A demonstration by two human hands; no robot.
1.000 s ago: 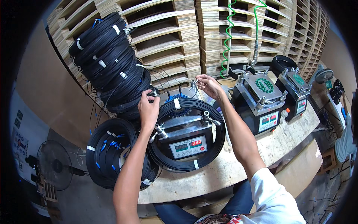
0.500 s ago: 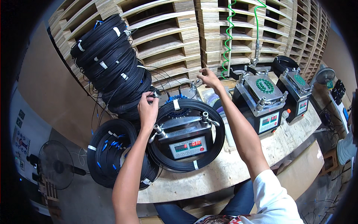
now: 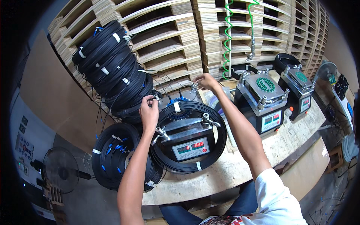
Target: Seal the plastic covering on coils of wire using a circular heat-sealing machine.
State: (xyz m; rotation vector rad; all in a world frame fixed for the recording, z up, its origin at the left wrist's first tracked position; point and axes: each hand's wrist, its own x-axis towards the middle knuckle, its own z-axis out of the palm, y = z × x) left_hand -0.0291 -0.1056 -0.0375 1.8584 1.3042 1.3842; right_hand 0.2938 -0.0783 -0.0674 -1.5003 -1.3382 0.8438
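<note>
In front of me stands a black polishing machine with a metal top and a control panel (image 3: 190, 149) with lit red digits. A coil of black cable (image 3: 218, 157) hangs around it, tied with white bands. Blue connectors (image 3: 177, 100) ring its top plate, and thin cables run to some of them. My left hand (image 3: 149, 112) has its fingers curled around the clamp knob at the machine's rear left corner. At the rear right corner, the bent fingers of my right hand (image 3: 208, 83) close on another clamp knob (image 3: 194, 87). Two front clamp posts (image 3: 205, 118) stand untouched.
A tall leaning stack of black cable coils (image 3: 112, 71) rises at the left, with another coil (image 3: 100, 170) below it. Two similar machines (image 3: 258, 101) stand right on the wooden table (image 3: 240, 176). Wooden pallets (image 3: 161, 41) fill the back; a green air hose (image 3: 227, 37) hangs there.
My right hand has come down and left onto the rear right clamp knob. My left hand stays at the rear left corner, its fingers slightly shifted. The whole view has shifted a little.
</note>
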